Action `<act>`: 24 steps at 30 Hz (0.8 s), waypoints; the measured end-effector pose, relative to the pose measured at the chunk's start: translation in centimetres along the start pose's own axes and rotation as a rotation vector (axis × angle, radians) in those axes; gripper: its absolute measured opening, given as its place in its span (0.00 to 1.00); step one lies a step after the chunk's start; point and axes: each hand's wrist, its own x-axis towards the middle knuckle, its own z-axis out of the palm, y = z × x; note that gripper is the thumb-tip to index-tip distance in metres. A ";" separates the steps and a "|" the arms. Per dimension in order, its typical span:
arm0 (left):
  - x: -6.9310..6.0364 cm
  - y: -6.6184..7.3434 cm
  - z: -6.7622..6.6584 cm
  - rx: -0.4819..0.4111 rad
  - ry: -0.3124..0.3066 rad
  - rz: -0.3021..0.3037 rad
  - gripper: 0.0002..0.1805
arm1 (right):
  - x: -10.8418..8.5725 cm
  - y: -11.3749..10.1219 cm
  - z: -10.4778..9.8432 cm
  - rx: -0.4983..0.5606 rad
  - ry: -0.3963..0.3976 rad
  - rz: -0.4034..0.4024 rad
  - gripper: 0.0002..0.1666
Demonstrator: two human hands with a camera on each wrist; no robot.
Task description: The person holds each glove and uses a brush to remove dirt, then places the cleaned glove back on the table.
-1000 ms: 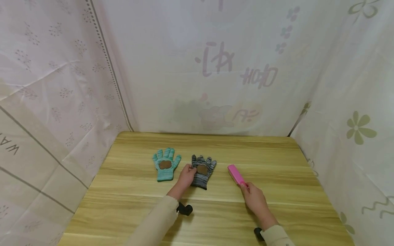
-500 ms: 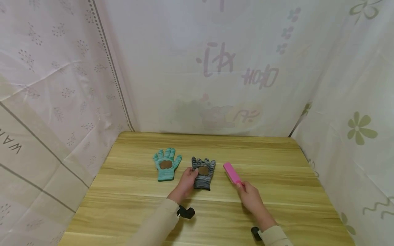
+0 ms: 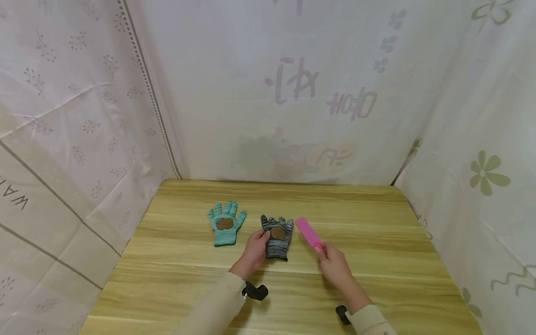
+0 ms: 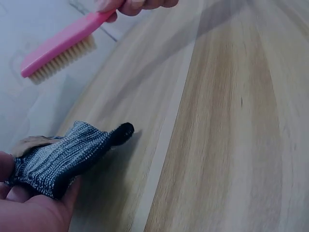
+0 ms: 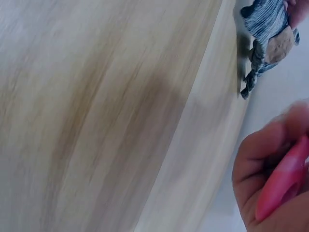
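I judged the work to be at an early stage: the grey glove (image 3: 277, 247) bore a brown patch (image 3: 277, 233) on its face, and the pink brush (image 3: 308, 231) was held near it without touching, bristles (image 4: 65, 58) facing down. On my feed, the left hand (image 3: 255, 245) pinched the grey glove by its side edge, near the middle of the worktop (image 3: 360, 209) and apparently at least partly raised from it. The right hand (image 3: 335, 266) was curled round the brush's handle (image 5: 277, 186). The green glove (image 3: 226, 236) lay to the left with neither hand on it, a brown patch of its own in place, so I counted it as undone. I saw no containers in my views.
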 end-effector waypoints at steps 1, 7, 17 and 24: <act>0.0 0.0 0.1 0.000 0.000 0.001 0.32 | 0.0 0.0 0.1 -0.005 -0.001 0.000 0.15; -0.5 0.0 0.7 0.014 0.002 0.027 0.24 | -0.1 -0.4 0.6 -0.034 -0.003 0.037 0.19; -0.7 0.0 1.7 -0.057 -0.010 0.040 0.16 | -0.3 -1.6 1.3 -0.015 -0.005 0.050 0.22; -1.2 0.4 2.7 -0.085 -0.037 0.021 0.16 | -0.3 -2.4 2.1 0.024 -0.021 0.042 0.24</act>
